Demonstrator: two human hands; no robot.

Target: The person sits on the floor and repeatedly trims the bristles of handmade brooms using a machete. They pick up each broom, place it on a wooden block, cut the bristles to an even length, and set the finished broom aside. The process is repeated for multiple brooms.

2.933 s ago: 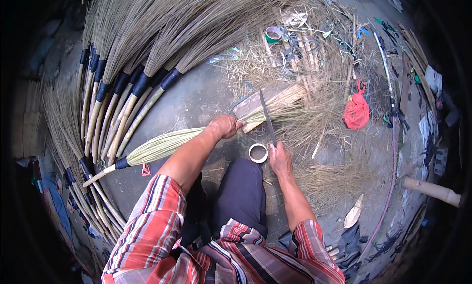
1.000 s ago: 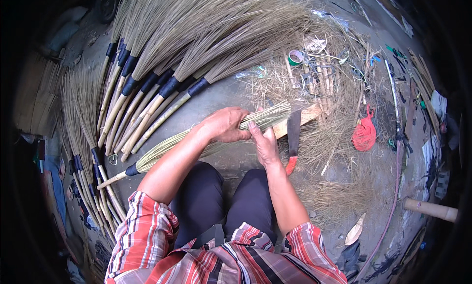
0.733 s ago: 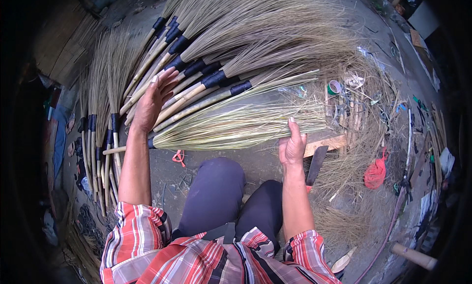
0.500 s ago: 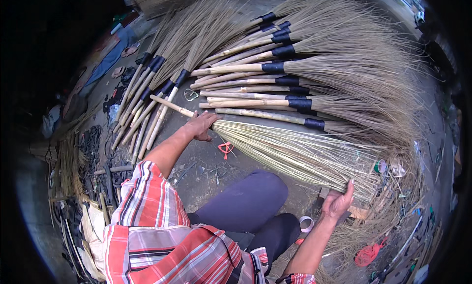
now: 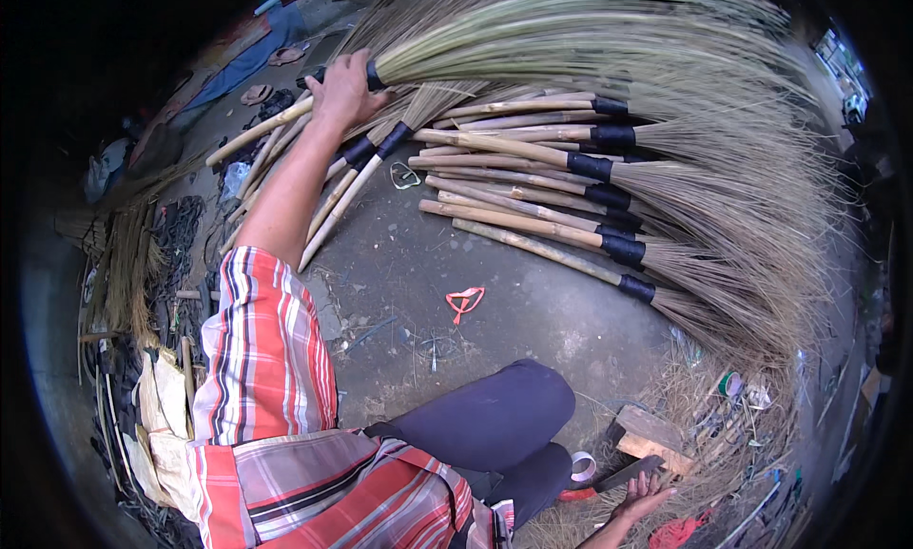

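Observation:
My left hand (image 5: 345, 95) is closed round a broom (image 5: 571, 36), at the top of its pale stick handle by the black binding. The broom's long greenish bristles sweep to the right, above a row of similar brooms (image 5: 542, 228) lying on the ground. More brooms (image 5: 344, 183) lie in a bundle under my left forearm. Low in the picture, my right hand (image 5: 639, 501) is empty, with palm up and fingers apart. It is beside a broad dark blade (image 5: 630, 475) with a red handle, close to a wooden block (image 5: 651, 430).
A roll of white tape (image 5: 583, 466) is by my knee. A red strip (image 5: 465, 302) lies on the grey floor. Loose straw and scraps (image 5: 732, 435) litter the right side. Unbound bristle bunches (image 5: 124, 264) are at the left, and a blue cloth (image 5: 249, 59) lies far left.
My left hand has carried the broom up and away, over the row. My right hand has let go of the bristle ends and come nearer to me. The view has shifted slightly.

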